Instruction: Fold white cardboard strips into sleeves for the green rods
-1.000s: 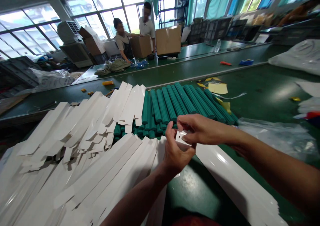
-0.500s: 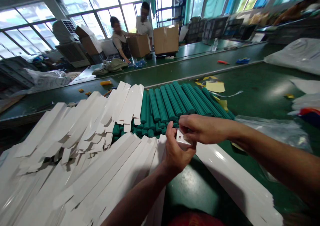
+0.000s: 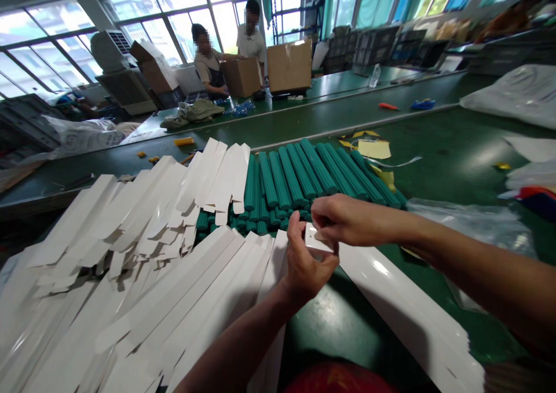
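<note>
White card is making up the item in hand. Head view: left fingers (image 3: pixel 294 233) are wrapping around a small white carton (image 3: pixel 318 240), index side on the far left, thumb on the near side, closed down to its width. This hold is apparently steadying the carton so its end is facing up. Right fingers (image 3: pixel 324 210) are curling almost closed over that end, tips touching the edge; probably working the flap, but pinching or pressing, cannot tell. Carton's length is hiding below the left fingers, so its tilt isn't showing.

Left of the fingers, white cartons (image 3: pixel 147 207) are lying in an overlapping heap, most looking flattened, likely piled there for easy reach. Just beyond the fingers, green ridged rods (image 3: pixel 304 173) are lying side by side in layers, ends pointing at the person, presumably so each is easy to grab. Right of and below the fingers, a long white carton (image 3: pixel 403 312) is lying slantwise on the green tabletop (image 3: pixel 328 317), near enough to be handy. Farther right, a clear plastic bag (image 3: pixel 473 225) is lying crumpled. Well beyond the fingers, two co-workers (image 3: pixel 208 62) are standing by cardboard boxes (image 3: pixel 289 65).
</note>
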Tool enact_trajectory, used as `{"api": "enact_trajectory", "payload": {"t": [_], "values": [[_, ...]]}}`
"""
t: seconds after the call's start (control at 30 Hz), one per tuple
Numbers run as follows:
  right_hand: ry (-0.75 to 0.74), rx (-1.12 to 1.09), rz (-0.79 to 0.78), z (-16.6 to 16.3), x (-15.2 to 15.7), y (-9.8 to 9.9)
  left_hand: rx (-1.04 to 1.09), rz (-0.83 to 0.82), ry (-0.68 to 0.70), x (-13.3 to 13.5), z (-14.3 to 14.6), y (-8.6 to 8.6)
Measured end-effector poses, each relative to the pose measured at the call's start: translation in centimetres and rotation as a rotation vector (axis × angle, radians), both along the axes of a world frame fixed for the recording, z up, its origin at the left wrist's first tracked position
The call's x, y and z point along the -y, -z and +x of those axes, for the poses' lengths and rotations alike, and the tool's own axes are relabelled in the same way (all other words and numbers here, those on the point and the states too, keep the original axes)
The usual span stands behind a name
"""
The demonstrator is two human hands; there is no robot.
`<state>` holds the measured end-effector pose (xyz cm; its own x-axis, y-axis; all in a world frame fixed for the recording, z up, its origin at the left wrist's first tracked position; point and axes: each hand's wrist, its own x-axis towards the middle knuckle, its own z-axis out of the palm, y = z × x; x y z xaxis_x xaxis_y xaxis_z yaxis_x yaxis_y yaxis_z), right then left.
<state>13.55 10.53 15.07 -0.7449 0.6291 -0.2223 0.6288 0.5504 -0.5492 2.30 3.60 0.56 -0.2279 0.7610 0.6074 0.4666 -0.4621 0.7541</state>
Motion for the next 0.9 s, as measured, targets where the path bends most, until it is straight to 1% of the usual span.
{"api": "enact_trajectory", "payload": {"t": [0.07,0.1,0.13,0.23,0.27,0.3,0.33,0.43,0.47,0.5,0.57,0.67,0.7,0.77,0.83,0.87,0.9], "values": [[0.013,-0.109,-0.188,0.5,-0.5,0.5,0.05,-0.03,0.024,0.0,0.0,0.3],[0.023,-0.15,-0.231,0.7,-0.7,0.8,0.067,-0.042,0.036,0.0,0.0,0.5],[0.044,-0.177,-0.218,0.7,-0.7,1.1,0.076,-0.056,0.049,-0.1,-0.1,0.5],[0.143,-0.194,0.01,0.6,-0.6,1.8,0.07,-0.095,0.07,-0.5,-0.4,0.4],[0.173,-0.197,0.043,0.6,-0.5,2.0,0.067,-0.105,0.071,-0.6,-0.4,0.3],[0.193,-0.21,0.013,0.7,-0.4,2.2,0.07,-0.114,0.079,-0.6,-0.4,0.1],[0.202,-0.235,-0.073,0.8,-0.4,2.4,0.078,-0.12,0.089,-0.6,-0.4,0.0],[0.177,-0.35,-0.433,1.9,-0.7,2.9,0.107,-0.115,0.133,-0.4,0.1,-0.4],[0.167,-0.386,-0.511,2.2,-0.8,3.1,0.108,-0.109,0.138,-0.2,0.2,-0.5],[0.16,-0.408,-0.548,2.6,-0.8,3.2,0.104,-0.101,0.134,-0.2,0.4,-0.4],[0.147,-0.397,-0.517,2.9,-0.8,3.1,0.088,-0.097,0.125,0.0,0.7,-0.2],[0.142,-0.32,-0.357,2.8,-0.5,2.6,0.081,-0.116,0.122,0.0,0.9,0.1],[0.153,-0.312,-0.328,2.7,-0.4,2.5,0.081,-0.129,0.126,0.0,0.9,0.0],[0.211,-0.369,-0.34,2.8,-0.2,2.5,0.085,-0.165,0.131,0.0,0.8,-0.7],[0.333,-0.525,-0.372,3.5,-0.1,3.6,0.107,-0.224,0.109,-0.1,0.3,-1.9],[0.414,-0.603,-0.362,4.0,0.1,4.8,0.117,-0.263,0.085,-0.4,-0.1,-2.7],[0.505,-0.642,-0.32,4.8,0.3,6.4,0.119,-0.308,0.055,-0.8,-0.6,-3.4]]}}
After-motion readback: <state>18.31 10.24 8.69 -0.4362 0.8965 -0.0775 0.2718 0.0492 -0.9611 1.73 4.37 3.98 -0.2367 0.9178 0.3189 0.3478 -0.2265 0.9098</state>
